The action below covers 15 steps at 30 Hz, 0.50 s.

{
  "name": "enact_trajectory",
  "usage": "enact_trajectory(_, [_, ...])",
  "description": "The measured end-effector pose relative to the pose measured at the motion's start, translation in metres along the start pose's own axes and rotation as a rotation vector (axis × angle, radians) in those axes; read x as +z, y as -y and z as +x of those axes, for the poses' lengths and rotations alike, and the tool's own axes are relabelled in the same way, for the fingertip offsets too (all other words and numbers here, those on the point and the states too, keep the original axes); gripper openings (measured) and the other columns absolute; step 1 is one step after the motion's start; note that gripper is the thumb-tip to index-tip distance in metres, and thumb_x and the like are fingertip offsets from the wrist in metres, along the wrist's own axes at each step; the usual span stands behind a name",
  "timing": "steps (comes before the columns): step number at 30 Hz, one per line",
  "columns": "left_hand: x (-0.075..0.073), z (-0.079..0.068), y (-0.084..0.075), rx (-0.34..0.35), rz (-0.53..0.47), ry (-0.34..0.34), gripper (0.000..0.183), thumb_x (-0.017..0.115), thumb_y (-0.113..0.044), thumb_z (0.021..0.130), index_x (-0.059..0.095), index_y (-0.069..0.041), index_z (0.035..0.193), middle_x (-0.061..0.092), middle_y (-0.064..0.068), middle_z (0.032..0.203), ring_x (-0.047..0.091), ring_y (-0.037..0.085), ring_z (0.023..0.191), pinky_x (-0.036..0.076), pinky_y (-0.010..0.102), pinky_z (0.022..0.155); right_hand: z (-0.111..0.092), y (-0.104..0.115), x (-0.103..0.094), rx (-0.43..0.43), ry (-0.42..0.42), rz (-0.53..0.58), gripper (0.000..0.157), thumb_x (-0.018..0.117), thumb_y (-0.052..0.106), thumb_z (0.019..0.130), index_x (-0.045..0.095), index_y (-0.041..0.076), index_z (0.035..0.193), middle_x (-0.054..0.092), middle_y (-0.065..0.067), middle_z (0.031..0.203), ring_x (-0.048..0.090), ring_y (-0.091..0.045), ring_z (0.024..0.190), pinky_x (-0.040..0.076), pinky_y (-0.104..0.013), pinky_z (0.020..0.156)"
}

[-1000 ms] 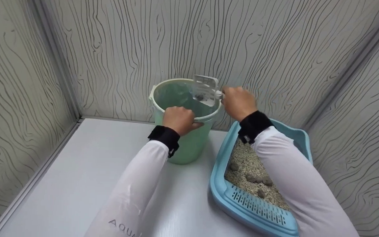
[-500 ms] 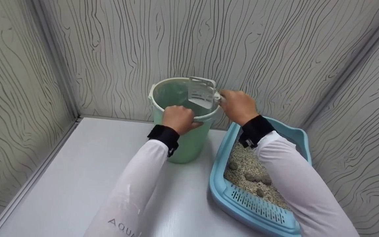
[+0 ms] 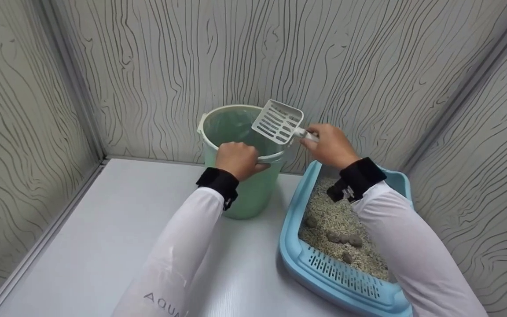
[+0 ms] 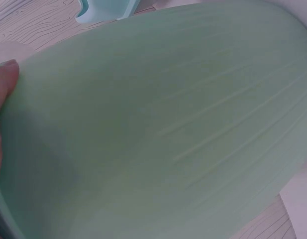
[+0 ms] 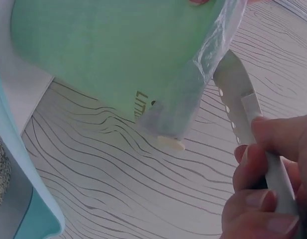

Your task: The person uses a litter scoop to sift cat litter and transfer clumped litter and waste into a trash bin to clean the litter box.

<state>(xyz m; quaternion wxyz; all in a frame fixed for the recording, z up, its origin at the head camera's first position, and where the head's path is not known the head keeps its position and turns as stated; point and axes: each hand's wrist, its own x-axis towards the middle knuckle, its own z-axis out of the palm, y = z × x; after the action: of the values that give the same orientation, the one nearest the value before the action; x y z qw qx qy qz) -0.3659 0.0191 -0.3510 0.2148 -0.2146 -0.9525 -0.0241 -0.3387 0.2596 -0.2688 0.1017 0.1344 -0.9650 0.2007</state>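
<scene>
My right hand [image 3: 330,143] grips the handle of a white slotted litter scoop [image 3: 278,122]. The scoop's blade, with no clump on it, overlaps the right side of the bin's mouth in the head view. In the right wrist view the fingers [image 5: 253,174] wrap the scoop handle [image 5: 280,184] beside the bin's rim. With my left hand [image 3: 238,159] I hold the near rim of the green bin [image 3: 253,193], thumb outside. A clear plastic liner [image 5: 218,40] folds over that rim. Green bin wall [image 4: 158,119] fills most of the left wrist view.
To the right of the bin, a blue litter tray [image 3: 291,233] holds beige litter [image 3: 330,211] with several dark clumps [image 3: 343,237]. My right forearm passes over it. Both stand on a white table [image 3: 126,211] enclosed by wood-grain panels [image 3: 170,66].
The scoop has turned from tipped into the bin to its slotted face showing, and the dark clump on it is gone. My right hand has shifted slightly right; my left stays put.
</scene>
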Motion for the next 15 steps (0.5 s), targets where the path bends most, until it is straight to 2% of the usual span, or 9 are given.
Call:
enact_trajectory(2, [0.000, 0.000, -0.001, 0.003, 0.005, 0.007, 0.071, 0.062, -0.072, 0.092, 0.034, -0.018, 0.057, 0.035, -0.002, 0.055, 0.038, 0.019, 0.053, 0.029, 0.039, 0.047, -0.004, -0.007, -0.003, 0.006, 0.006, 0.037, 0.027, 0.062, 0.025, 0.106, 0.070, 0.004, 0.122, 0.070, -0.017, 0.108, 0.062, -0.027, 0.082, 0.048, -0.040, 0.076])
enact_trajectory(4, [0.000, -0.001, -0.002, 0.004, 0.004, 0.017, 0.070, 0.062, -0.072, 0.093, 0.034, -0.018, 0.058, 0.034, -0.002, 0.055, 0.038, 0.019, 0.053, 0.029, 0.039, 0.047, -0.009, -0.014, -0.008, 0.013, 0.007, 0.062, 0.027, 0.062, 0.027, 0.106, 0.071, 0.005, 0.119, 0.069, -0.012, 0.096, 0.058, -0.019, 0.071, 0.046, -0.034, 0.067])
enact_trajectory(7, [-0.001, -0.001, -0.003, 0.008, 0.008, 0.027, 0.069, 0.061, -0.072, 0.093, 0.035, -0.018, 0.059, 0.033, -0.002, 0.056, 0.037, 0.019, 0.053, 0.028, 0.038, 0.048, -0.020, -0.024, -0.015, 0.042, 0.015, 0.098, 0.027, 0.061, 0.030, 0.106, 0.072, 0.007, 0.115, 0.058, -0.003, 0.078, 0.044, -0.010, 0.056, 0.039, -0.028, 0.054])
enact_trajectory(10, [-0.002, -0.002, -0.003, 0.007, 0.002, 0.023, 0.069, 0.060, -0.072, 0.094, 0.035, -0.018, 0.059, 0.032, -0.002, 0.056, 0.037, 0.019, 0.054, 0.028, 0.038, 0.048, -0.035, -0.034, -0.024, 0.078, 0.023, 0.103, 0.030, 0.061, 0.036, 0.106, 0.072, 0.009, 0.115, 0.054, 0.001, 0.076, 0.042, -0.009, 0.056, 0.038, -0.027, 0.052])
enact_trajectory(15, [-0.003, -0.003, 0.001, 0.005, -0.026, 0.012, 0.070, 0.062, -0.072, 0.093, 0.034, -0.018, 0.058, 0.032, -0.001, 0.056, 0.037, 0.020, 0.054, 0.028, 0.039, 0.049, -0.067, -0.056, -0.038, 0.140, 0.057, 0.073, 0.041, 0.059, 0.046, 0.105, 0.068, 0.010, 0.124, 0.058, -0.001, 0.083, 0.045, -0.010, 0.059, 0.042, -0.028, 0.052])
